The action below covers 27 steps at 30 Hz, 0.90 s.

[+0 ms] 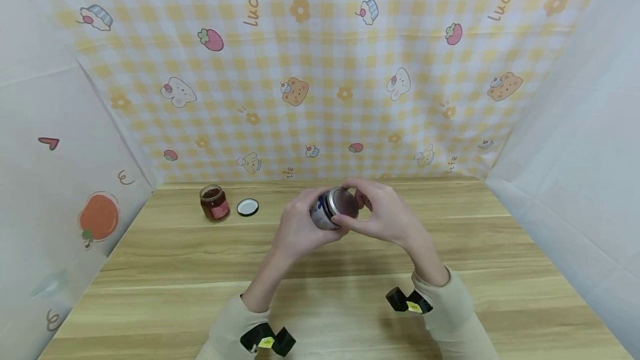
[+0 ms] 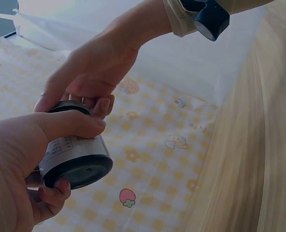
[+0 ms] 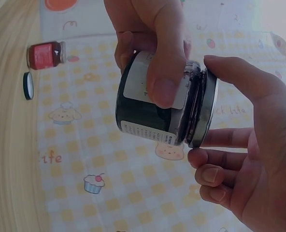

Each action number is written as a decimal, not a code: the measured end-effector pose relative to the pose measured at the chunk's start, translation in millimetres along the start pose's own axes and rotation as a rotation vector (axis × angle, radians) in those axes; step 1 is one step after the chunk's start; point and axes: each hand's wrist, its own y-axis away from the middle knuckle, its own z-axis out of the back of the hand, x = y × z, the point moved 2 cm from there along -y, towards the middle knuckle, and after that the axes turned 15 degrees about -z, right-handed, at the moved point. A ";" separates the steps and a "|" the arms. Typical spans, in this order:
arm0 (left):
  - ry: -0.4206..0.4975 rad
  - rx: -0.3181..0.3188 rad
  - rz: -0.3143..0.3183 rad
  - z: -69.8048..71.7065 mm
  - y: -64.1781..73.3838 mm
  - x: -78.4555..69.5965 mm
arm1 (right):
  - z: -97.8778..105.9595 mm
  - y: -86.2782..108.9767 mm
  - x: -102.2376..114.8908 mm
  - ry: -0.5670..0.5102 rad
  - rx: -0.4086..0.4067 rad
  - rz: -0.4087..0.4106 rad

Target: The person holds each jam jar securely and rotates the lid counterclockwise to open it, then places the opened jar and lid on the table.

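A dark glass jar [image 3: 143, 116] with a white label is held tilted above the middle of the table. My left hand [image 1: 302, 224] grips its body, the thumb lying along the label. On the jar's mouth sits a metal lid [image 1: 345, 203], its edge pinched between the thumb and fingers of my right hand [image 1: 382, 213]. In the right wrist view, the lid [image 3: 204, 110] looks slightly askew against the rim; whether it is loose I cannot tell. The jar's dark base [image 2: 80, 171] faces the left wrist camera.
At the table's back left stands an uncovered jar [image 1: 214, 203] of dark red contents with a red label. Beside it a lid [image 1: 247, 207] lies with its white inside up. Behind the wooden table [image 1: 175, 271] hangs a yellow checked cloth [image 1: 320, 71].
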 end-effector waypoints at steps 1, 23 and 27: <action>0.000 0.003 -0.001 0.1 0.1 0.6 | -0.1 -0.1 0.0 -0.001 0.006 -0.001; 0.213 0.076 0.072 9.5 -0.8 6.6 | 1.7 1.2 -0.1 -0.059 0.003 0.096; 0.252 0.103 0.083 10.7 -0.2 9.1 | 3.3 1.7 0.1 -0.066 0.015 0.120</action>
